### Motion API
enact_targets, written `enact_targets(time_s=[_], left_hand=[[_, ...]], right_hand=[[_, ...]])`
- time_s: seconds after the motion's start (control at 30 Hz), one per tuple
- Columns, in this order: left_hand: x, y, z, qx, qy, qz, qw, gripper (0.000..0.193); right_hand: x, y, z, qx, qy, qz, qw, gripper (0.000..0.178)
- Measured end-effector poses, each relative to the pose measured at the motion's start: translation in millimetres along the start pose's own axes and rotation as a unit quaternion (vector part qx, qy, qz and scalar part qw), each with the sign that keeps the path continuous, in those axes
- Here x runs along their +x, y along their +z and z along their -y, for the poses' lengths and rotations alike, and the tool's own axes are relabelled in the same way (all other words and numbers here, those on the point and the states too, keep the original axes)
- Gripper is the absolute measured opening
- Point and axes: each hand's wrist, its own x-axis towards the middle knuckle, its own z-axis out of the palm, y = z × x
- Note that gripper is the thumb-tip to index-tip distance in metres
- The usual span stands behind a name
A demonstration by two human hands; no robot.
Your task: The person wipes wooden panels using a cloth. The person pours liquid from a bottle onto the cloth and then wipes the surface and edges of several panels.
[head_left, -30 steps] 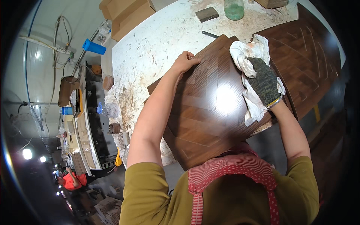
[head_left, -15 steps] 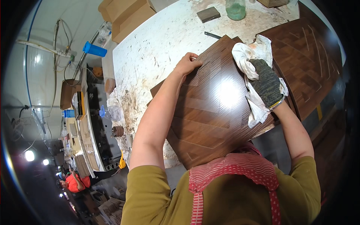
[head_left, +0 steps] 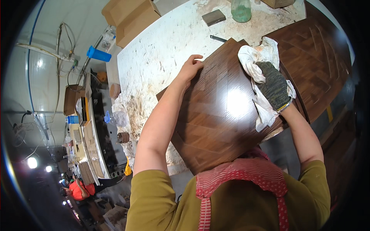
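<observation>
A dark brown wood panel (head_left: 210, 111) with a herringbone pattern lies tilted on the white table, close to my body. My bare left hand (head_left: 190, 70) is at its far left edge, fingers loosely bent and apart; whether they touch the edge is hard to tell. My right hand (head_left: 273, 85), in a dark knitted glove, presses a crumpled white cloth (head_left: 264, 111) on the panel's right part. The glove hides some of the cloth, and the fingertips are partly covered. A bright glare sits on the panel between my hands.
Another herringbone panel (head_left: 308, 61) lies to the right. Beyond are a grey-brown block (head_left: 214, 17), a greenish glass jar (head_left: 241, 10) and a dark flat tool (head_left: 218, 38). The stained table (head_left: 154, 57) has an open cardboard box (head_left: 131, 19) beside it. Far left, a person in red (head_left: 81, 190) is visible.
My left hand has shifted slightly left, its thumb drawing back from the panel's surface to the edge. The gloved right hand and cloth stay almost in place.
</observation>
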Motion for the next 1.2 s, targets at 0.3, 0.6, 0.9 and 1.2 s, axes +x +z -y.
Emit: enact_targets(time_s=[0.3, 0.6, 0.9, 1.2], left_hand=[[-2, -44, -2, -0.003, 0.034, -0.209, 0.977, 0.025], [-38, -32, 39, 0.294, 0.137, -0.243, 0.914, 0.036], [-46, -25, 49, 0.393, 0.139, -0.184, 0.89, 0.038], [-52, -21, 47, 0.389, 0.137, -0.211, 0.886, 0.033]], right_hand=[[3, -6, 11, 0.013, 0.027, 0.017, 0.999, 0.039], [14, -1, -4, -0.022, 0.017, -0.015, 0.999, 0.043], [102, 79, 93, -0.15, 0.011, 0.273, 0.95, 0.04], [120, 61, 63, 0.102, -0.07, 0.34, 0.932, 0.025]])
